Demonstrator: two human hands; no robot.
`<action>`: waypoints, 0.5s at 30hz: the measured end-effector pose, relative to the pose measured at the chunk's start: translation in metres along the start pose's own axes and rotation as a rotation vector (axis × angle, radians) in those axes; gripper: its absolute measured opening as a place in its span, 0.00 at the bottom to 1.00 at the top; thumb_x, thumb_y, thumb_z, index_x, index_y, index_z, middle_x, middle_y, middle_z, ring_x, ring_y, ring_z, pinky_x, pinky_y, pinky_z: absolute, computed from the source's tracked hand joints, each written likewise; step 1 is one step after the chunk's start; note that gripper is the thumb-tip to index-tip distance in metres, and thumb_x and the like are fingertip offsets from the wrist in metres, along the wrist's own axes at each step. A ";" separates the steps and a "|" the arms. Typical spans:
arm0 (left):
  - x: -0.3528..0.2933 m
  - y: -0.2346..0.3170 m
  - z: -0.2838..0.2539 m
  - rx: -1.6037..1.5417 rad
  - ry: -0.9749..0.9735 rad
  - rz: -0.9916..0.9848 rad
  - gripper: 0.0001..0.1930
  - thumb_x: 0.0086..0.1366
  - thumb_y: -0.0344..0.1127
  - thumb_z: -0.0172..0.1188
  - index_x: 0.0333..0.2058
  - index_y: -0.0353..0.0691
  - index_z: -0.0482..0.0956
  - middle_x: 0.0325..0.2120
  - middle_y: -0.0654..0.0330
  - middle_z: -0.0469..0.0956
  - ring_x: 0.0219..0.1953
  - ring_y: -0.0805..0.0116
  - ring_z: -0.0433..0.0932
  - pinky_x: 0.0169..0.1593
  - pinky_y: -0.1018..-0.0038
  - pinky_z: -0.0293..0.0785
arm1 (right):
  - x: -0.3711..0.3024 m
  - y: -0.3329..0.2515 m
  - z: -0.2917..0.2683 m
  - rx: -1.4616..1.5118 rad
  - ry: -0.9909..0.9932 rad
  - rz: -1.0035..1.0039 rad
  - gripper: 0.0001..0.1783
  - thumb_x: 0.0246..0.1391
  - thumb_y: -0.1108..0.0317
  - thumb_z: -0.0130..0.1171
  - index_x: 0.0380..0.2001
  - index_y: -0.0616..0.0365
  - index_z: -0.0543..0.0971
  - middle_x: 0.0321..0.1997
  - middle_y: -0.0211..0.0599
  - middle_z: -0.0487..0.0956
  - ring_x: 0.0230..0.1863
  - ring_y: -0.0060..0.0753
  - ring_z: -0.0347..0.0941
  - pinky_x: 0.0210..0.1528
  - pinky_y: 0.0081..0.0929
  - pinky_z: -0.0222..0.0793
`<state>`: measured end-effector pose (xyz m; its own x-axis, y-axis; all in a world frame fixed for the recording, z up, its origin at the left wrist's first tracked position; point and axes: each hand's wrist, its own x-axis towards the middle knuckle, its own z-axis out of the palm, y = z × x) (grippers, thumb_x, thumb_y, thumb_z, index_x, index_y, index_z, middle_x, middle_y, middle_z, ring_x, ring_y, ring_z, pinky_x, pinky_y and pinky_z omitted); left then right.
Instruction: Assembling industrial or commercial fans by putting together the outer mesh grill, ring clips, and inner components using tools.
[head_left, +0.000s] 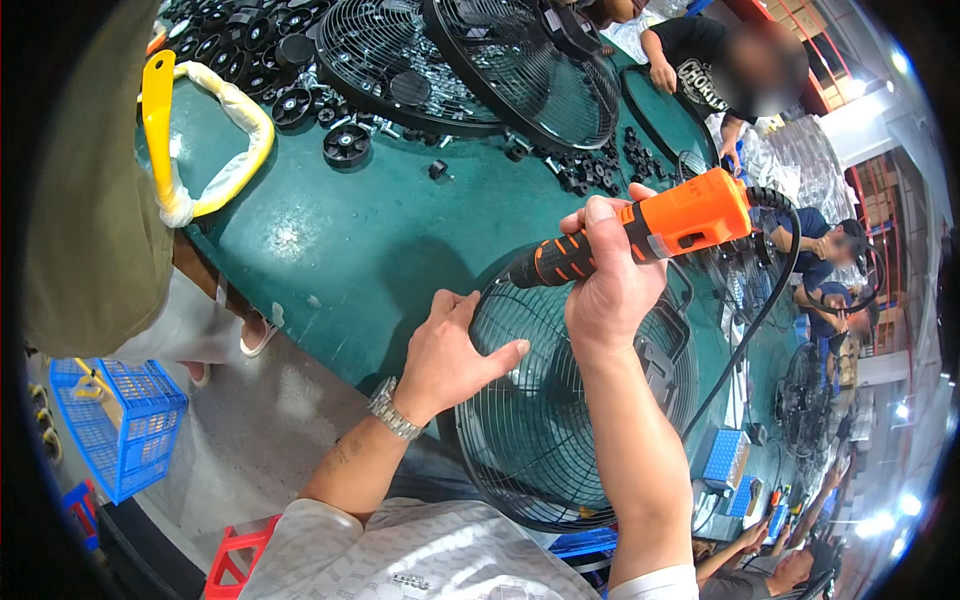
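My right hand (pixel 615 285) is closed around an orange and black electric screwdriver (pixel 640 228), its thumb along the top. The tool tilts down to the left, and its tip is at the rim of a round black wire fan grille (pixel 530 390). A black cord (pixel 765 310) trails from the tool's back end. On the rim beside the tip, my left hand (pixel 455 350) rests with thumb spread apart and fingers reaching toward the tip. Whether a screw sits under the tip is too small to tell. The grille lies on the green table (pixel 340 230) near its front edge.
Two more fan grilles (pixel 400 60) and heaps of small black parts (pixel 600 165) lie at the back. A yellow ring-shaped handle (pixel 240 125) is at the left edge. Blue crates (pixel 125 425) stand on the floor. A person (pixel 690 70) works across the table; others sit far right.
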<state>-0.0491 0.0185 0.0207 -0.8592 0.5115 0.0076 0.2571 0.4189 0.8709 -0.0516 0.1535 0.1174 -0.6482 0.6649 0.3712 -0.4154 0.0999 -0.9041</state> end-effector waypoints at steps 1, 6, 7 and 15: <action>0.000 0.000 0.000 0.008 0.009 0.007 0.44 0.47 0.57 0.69 0.52 0.23 0.71 0.43 0.48 0.71 0.44 0.52 0.76 0.49 0.65 0.73 | 0.000 0.000 0.000 -0.004 0.006 0.007 0.28 0.51 0.71 0.64 0.52 0.66 0.63 0.33 0.34 0.76 0.32 0.26 0.76 0.41 0.26 0.71; 0.000 0.001 0.000 0.007 -0.004 -0.005 0.44 0.47 0.57 0.69 0.52 0.22 0.70 0.42 0.48 0.71 0.44 0.53 0.75 0.49 0.65 0.73 | 0.000 0.002 -0.002 -0.003 -0.018 0.007 0.28 0.50 0.71 0.64 0.52 0.66 0.63 0.32 0.33 0.77 0.32 0.25 0.75 0.42 0.25 0.70; 0.000 0.001 0.000 0.021 0.003 -0.003 0.45 0.47 0.57 0.68 0.53 0.22 0.70 0.42 0.49 0.71 0.45 0.53 0.75 0.49 0.65 0.72 | 0.001 0.002 -0.002 -0.008 -0.012 0.016 0.28 0.50 0.71 0.64 0.52 0.66 0.63 0.32 0.33 0.77 0.32 0.25 0.75 0.42 0.25 0.70; 0.000 0.003 -0.001 -0.015 -0.029 -0.025 0.45 0.47 0.56 0.69 0.53 0.22 0.69 0.43 0.50 0.70 0.46 0.54 0.74 0.50 0.66 0.72 | 0.001 0.003 -0.001 -0.055 -0.037 0.002 0.27 0.50 0.72 0.64 0.51 0.66 0.64 0.32 0.32 0.77 0.32 0.24 0.75 0.42 0.24 0.70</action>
<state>-0.0488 0.0188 0.0236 -0.8523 0.5223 -0.0284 0.2285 0.4205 0.8781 -0.0526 0.1550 0.1150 -0.6728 0.6372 0.3760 -0.3789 0.1398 -0.9148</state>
